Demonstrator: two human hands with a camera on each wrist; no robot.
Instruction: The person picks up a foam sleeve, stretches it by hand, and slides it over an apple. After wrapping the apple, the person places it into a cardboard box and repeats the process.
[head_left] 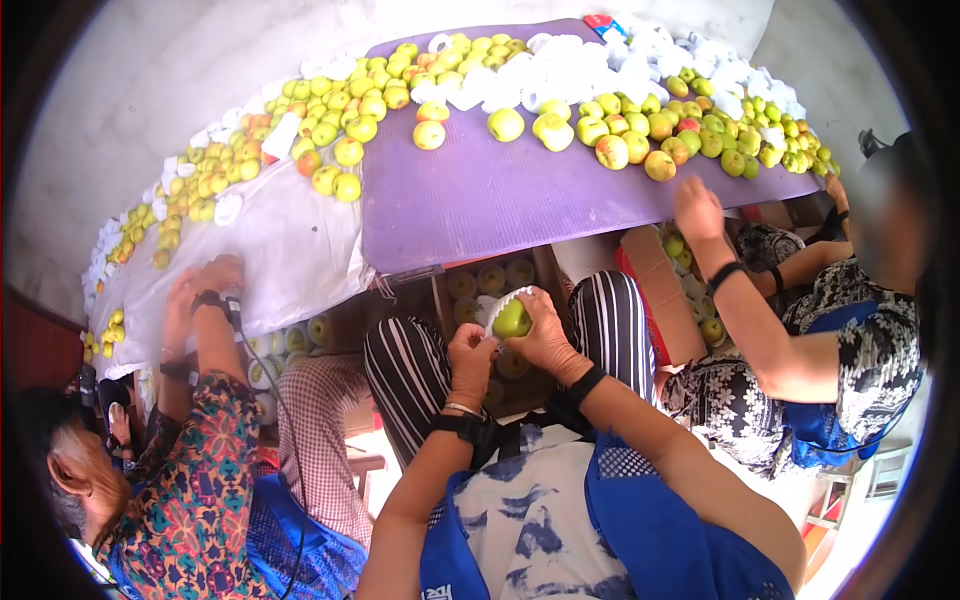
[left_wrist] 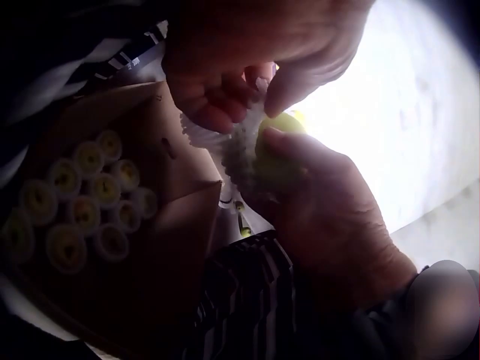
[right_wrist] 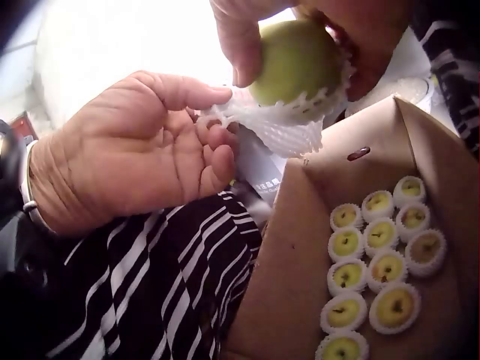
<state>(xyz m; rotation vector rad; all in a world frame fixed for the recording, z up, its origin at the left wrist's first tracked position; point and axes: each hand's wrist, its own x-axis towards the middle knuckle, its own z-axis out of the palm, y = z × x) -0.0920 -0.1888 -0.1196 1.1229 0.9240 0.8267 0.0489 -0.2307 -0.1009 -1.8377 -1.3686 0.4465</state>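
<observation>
A green apple (head_left: 511, 319) sits partly inside a white foam net sleeve (right_wrist: 289, 135), held above the lap. The right hand (head_left: 547, 335) grips the apple, its thumb on the bare green side in the right wrist view. At the sleeve's edge, the left hand (right_wrist: 142, 150) pinches the foam between thumb and fingers. Seen from the left wrist, the left hand (left_wrist: 262, 52) is above and the right hand (left_wrist: 326, 202) below, around the apple (left_wrist: 279, 154).
A cardboard box (right_wrist: 300, 217) with several foam-wrapped apples stands below the hands. Many loose apples and white foam sleeves lie along the far side of the purple-covered table (head_left: 470, 215). People sit on both sides, one with a raised arm (head_left: 750, 300).
</observation>
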